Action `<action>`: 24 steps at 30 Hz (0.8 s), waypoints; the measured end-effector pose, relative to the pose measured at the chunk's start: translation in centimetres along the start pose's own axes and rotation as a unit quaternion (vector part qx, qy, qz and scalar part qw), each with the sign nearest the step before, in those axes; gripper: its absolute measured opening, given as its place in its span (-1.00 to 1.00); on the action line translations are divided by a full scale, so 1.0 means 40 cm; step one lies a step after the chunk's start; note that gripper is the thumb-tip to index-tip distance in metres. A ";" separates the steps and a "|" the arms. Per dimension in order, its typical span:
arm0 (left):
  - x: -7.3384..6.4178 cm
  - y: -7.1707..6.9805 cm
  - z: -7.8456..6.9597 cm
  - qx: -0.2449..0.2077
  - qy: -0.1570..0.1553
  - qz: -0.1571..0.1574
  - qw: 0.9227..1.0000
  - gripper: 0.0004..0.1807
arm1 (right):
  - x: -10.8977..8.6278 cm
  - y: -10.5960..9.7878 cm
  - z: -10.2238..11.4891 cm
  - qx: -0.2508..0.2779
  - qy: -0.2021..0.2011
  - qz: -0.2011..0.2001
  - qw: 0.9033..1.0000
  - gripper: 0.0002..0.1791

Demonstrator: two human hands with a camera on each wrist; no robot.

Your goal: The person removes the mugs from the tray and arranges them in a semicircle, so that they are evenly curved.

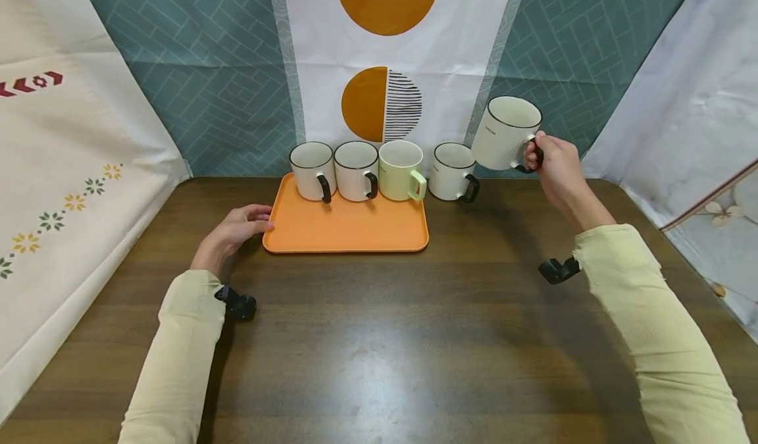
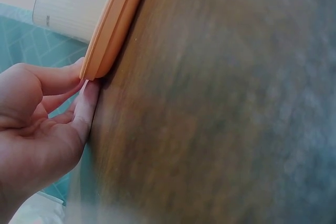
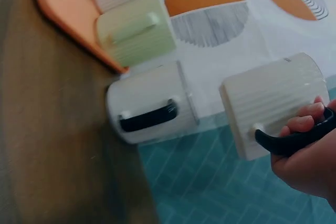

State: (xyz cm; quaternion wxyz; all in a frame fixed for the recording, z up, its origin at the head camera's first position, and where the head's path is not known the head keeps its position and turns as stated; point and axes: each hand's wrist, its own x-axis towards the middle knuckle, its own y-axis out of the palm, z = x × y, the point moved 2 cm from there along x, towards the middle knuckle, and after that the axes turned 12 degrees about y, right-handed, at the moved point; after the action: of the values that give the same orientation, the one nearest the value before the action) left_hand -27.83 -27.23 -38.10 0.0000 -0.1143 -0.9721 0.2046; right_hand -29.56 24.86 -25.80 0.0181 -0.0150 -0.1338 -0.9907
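Observation:
My right hand grips the black handle of a white ribbed mug, holding it raised above the table's back right, slightly tilted. In the right wrist view the fingers curl round that mug's handle. My left hand pinches the left edge of an orange tray, which lies on the table. Two white mugs with black handles and a pale green mug stand in a row along the tray's back. Another white mug stands on the table just right of the tray.
The brown wooden table stretches in front of the tray. A patterned teal and white cloth hangs behind the mugs. Pale cloths flank both sides. Each wrist carries a small black device.

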 end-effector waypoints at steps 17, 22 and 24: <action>0.001 0.000 0.001 -0.007 0.004 0.004 1.000 -0.40 | 0.004 -0.086 -0.129 -0.060 0.040 -0.083 0.994 -0.62; 0.000 -0.002 0.000 -0.003 0.005 0.008 1.000 -0.39 | 0.008 -0.095 -0.160 -0.079 0.054 -0.102 0.990 -0.62; 0.001 -0.001 -0.001 -0.004 0.005 0.008 1.000 -0.39 | 0.011 -0.097 -0.170 -0.082 0.057 -0.106 0.989 -0.62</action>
State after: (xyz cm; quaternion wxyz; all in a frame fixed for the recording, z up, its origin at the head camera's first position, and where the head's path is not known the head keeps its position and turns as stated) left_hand -27.86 -27.24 -38.07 0.0024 -0.1228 -0.9721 0.1998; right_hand -30.32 26.77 -33.34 -0.0807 0.0538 -0.0515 -0.9939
